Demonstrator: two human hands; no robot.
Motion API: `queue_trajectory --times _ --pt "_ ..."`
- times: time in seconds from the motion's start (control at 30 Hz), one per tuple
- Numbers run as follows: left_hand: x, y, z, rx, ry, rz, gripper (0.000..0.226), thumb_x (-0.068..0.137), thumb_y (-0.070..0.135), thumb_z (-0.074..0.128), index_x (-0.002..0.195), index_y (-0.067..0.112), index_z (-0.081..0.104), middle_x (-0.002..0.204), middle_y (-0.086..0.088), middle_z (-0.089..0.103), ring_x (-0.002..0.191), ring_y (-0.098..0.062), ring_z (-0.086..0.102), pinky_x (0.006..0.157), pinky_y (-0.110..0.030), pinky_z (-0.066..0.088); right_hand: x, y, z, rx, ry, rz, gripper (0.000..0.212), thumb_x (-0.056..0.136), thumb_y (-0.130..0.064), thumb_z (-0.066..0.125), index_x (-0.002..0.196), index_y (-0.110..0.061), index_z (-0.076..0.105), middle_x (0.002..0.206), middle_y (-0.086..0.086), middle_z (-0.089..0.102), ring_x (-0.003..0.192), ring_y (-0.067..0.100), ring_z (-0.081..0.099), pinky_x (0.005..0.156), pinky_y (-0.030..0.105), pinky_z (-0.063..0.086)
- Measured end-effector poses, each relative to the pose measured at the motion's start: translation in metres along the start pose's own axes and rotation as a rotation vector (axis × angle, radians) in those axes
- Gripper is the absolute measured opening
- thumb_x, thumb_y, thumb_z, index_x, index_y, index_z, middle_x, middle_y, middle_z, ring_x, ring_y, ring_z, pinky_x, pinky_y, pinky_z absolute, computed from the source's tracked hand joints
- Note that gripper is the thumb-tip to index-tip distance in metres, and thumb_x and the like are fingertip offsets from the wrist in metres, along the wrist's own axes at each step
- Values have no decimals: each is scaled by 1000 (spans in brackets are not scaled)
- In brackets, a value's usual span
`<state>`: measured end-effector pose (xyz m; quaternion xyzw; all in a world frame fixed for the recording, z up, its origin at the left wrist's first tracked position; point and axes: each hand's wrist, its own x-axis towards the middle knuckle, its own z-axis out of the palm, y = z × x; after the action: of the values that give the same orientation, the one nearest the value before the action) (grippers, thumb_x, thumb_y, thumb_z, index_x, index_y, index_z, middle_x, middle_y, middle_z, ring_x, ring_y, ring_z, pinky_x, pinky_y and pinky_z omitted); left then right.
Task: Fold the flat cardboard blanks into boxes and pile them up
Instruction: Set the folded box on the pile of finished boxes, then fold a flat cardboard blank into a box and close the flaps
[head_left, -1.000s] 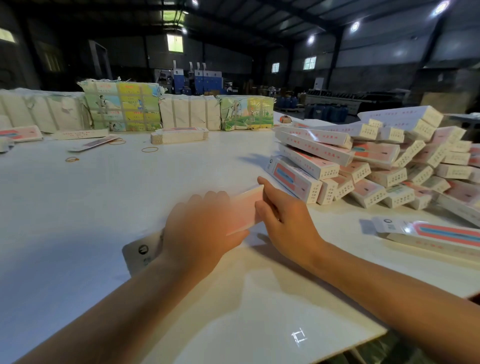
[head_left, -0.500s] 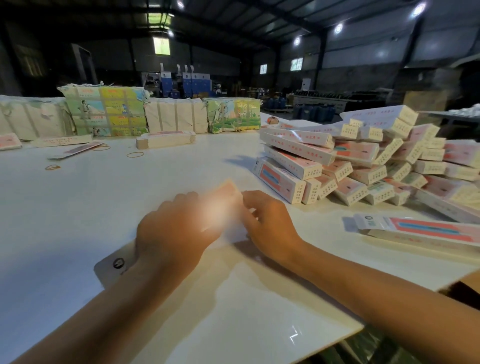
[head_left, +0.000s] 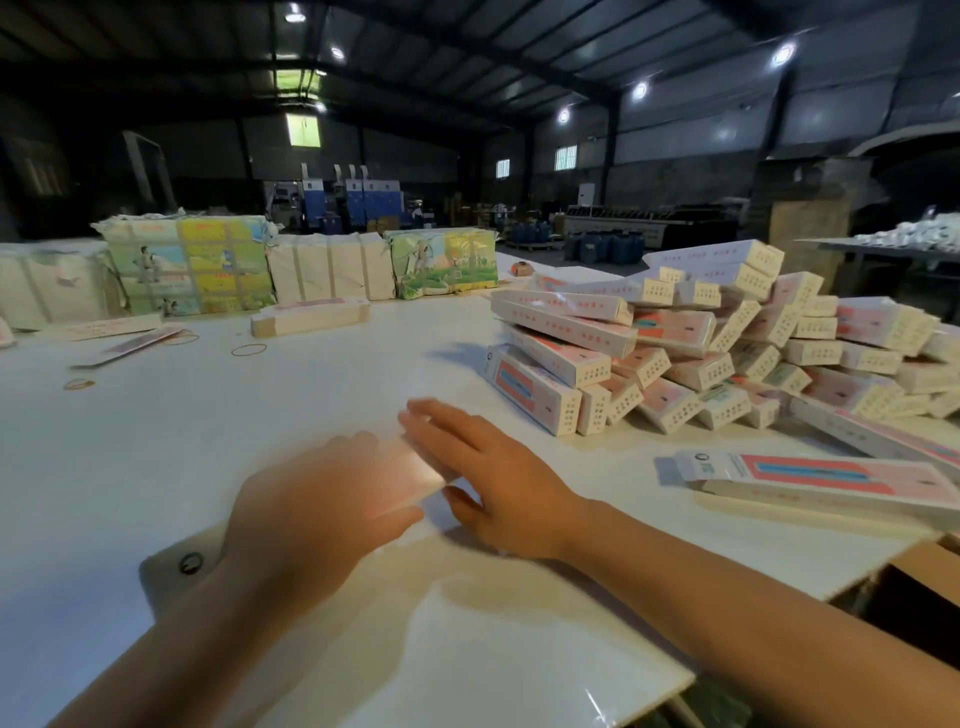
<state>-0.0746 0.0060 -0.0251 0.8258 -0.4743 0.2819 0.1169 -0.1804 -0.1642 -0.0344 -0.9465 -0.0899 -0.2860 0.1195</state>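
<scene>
1. A white worktable fills the foreground of a dim warehouse, with four ceiling lamps glowing at 1 o'clock.
2. At 2 o'clock on the table, a heap of folded boxes rises in several layers, pink and cream cartons with dotted end flaps; there are too many, and they overlap too much, for a sure count.
3. At 11 o'clock, along the far edge, wrapped bundles stand in a row: two show colourful printed wrappers, and the pale ones between and beside them blur together.
4. At 3 o'clock one long box with a red and blue stripe lies alone, apart from the heap.
5. At 12 o'clock a banded stack of flat blanks rests near the bundles.
6. At centre, the task's blank lies on the table between both hands; it is pale pink, washed out by glare and motion blur, and its near end with a round mark pokes out under the left wrist.
7. The left hand covers the blank, fingers curled over it; its exact grip cannot be told.
8. The right hand lies flat with fingers spread, touching the blank's right edge.
9. Three rubber bands lie scattered at 10 o'clock.
</scene>
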Motion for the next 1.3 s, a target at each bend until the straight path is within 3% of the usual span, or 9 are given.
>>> queue_trajectory --times 0.2,0.27,0.4,0.5,0.73,0.87,1.03,1.17,1.3 --pt "-2 7 11 58 306 184 60 76 51 45 109 6 67 107 -15 66 94 -38 62 81 -48 47 5 26 -19 -221 100 20 54 86 -20 65 137 -11 48 131 10 54 103 34 56 77 45 52" --pt "-2 14 18 6 296 233 52 77 48 46 103 11 70 105 -10 67 95 -33 62 85 -44 41 17 47 -41 -198 233 181 49 88 -26 64 134 -16 51 126 5 56 105 25 56 79 40 51" --pt "-2 21 36 -120 190 311 37 73 45 45 79 21 73 87 5 68 80 -19 66 77 -31 35 49 106 -105 -167 504 492 32 91 -34 59 119 -21 55 97 -7 54 69 6 55 50 10 39" --pt "1 18 46 -177 136 279 33 70 44 44 69 24 70 74 11 64 66 -13 64 68 -24 33 59 163 -157 -255 682 730 35 89 -36 57 119 -18 59 92 -2 55 60 8 48 44 14 33" --pt "5 19 51 -287 13 219 30 67 45 43 69 30 69 69 16 59 60 -8 59 48 -12 43 26 236 -186 -439 162 1169 29 87 -36 49 98 -14 65 85 10 65 69 26 59 55 27 40" --pt "5 20 45 -301 -29 192 29 68 46 42 71 32 68 71 18 58 61 -5 58 48 -11 42 46 215 -182 -593 304 1052 32 91 -42 47 106 -18 62 127 14 45 77 26 50 63 32 38" --pt "1 21 39 -332 -70 140 30 72 44 42 76 33 69 76 19 60 66 -3 58 52 -13 42 73 129 -156 -272 599 600 24 90 -14 47 88 -5 69 103 11 67 88 21 57 79 26 38" --pt "-1 21 41 -292 -108 98 48 80 53 25 104 34 62 101 19 55 95 -5 50 76 -16 37 39 50 -66 -35 375 433 20 90 -13 55 99 -13 72 98 -2 65 82 13 57 76 29 45" --pt "-3 17 47 -271 -122 112 49 88 53 21 119 34 55 114 17 50 103 -5 41 85 -14 32 0 25 8 -171 -85 348 24 93 -23 49 101 -14 70 105 3 63 94 22 55 80 34 44"
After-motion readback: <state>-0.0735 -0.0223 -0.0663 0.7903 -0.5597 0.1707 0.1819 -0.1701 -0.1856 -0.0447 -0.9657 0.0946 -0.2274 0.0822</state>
